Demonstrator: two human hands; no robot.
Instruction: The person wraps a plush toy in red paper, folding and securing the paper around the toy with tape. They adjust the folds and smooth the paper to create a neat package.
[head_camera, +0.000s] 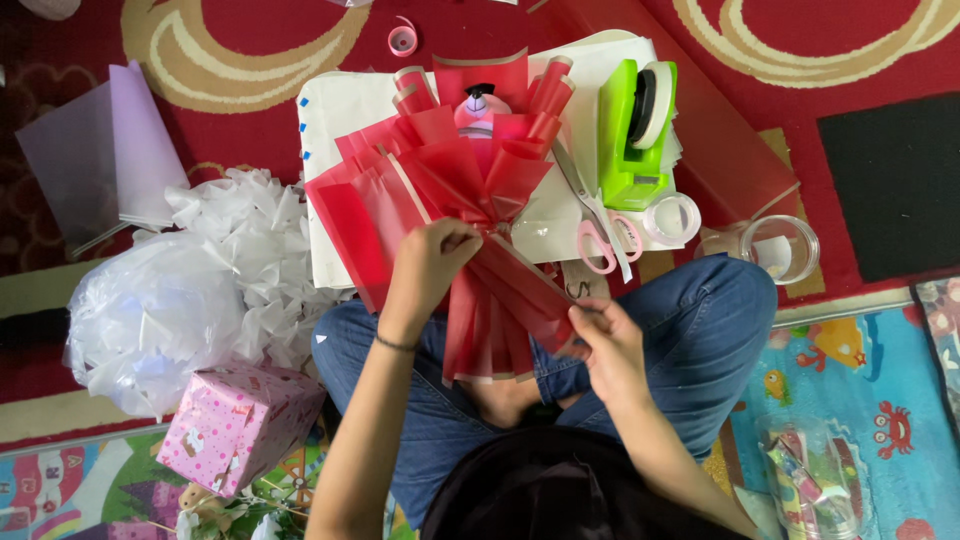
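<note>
Pinching pleated, glossy red wrapping paper (470, 200): both hands.

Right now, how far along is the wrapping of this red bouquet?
Done: red wrapping paper is fanned around a small doll. In hand: the left hand pinches the gathered waist, while the right hand holds the lower edge. Left: no tie shows at the waist; scissors and tape dispenser lie unused.

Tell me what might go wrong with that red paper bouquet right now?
The left hand alone pinches the red wrap at its gathered waist; if it loosens, the pleats could fan apart. The right hand pulls on the lower edge, and the thin sheet might tear or crease. The scissors lie close beside the wrap and could snag it.
</note>
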